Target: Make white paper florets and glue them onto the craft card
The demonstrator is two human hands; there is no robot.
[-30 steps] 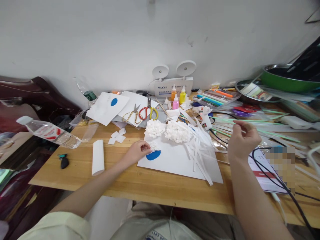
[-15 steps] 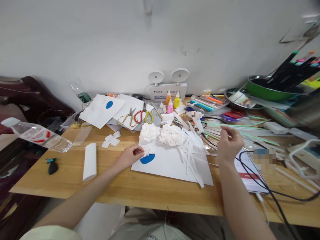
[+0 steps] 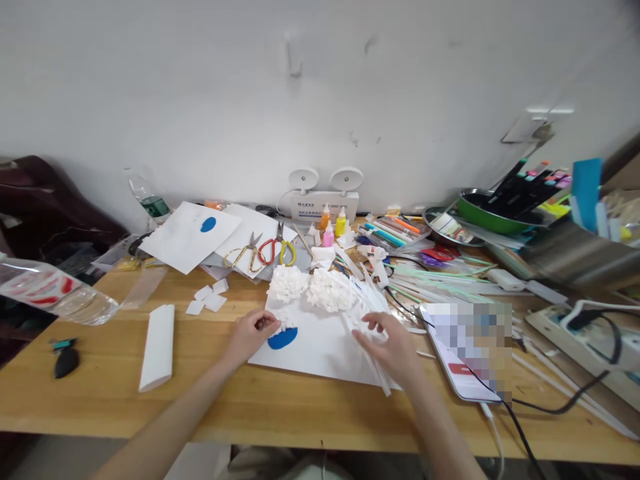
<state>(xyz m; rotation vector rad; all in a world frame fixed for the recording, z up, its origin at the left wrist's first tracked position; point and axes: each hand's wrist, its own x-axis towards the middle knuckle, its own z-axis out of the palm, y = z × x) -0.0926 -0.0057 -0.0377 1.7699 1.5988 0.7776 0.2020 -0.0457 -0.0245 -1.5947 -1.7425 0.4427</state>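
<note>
My left hand [image 3: 254, 333] is closed at the left edge of a blue oval [image 3: 283, 339], thumb and forefinger pinching a small white crumpled paper piece [image 3: 286, 324]. The oval lies on a white sheet [image 3: 315, 360]. My right hand [image 3: 387, 341] hovers over the sheet's right side, fingers parted and curved, beside thin white paper strips [image 3: 381, 379]; nothing shows between them. Just beyond both hands sit two white ruffled paper clumps, a left clump [image 3: 289, 283] and a right clump [image 3: 330, 290].
Small white squares [image 3: 214, 303] and a folded white paper roll [image 3: 157, 347] lie to the left, near a water bottle [image 3: 55, 290]. Scissors [image 3: 250, 250], a glue gun [image 3: 375, 260] and markers [image 3: 390, 230] are behind. A phone [image 3: 460, 373] with cables stands right.
My right hand has come left and down from above the right-hand clutter to the strips. My left hand stays at the blue oval. The view has shifted right and tilted up.
</note>
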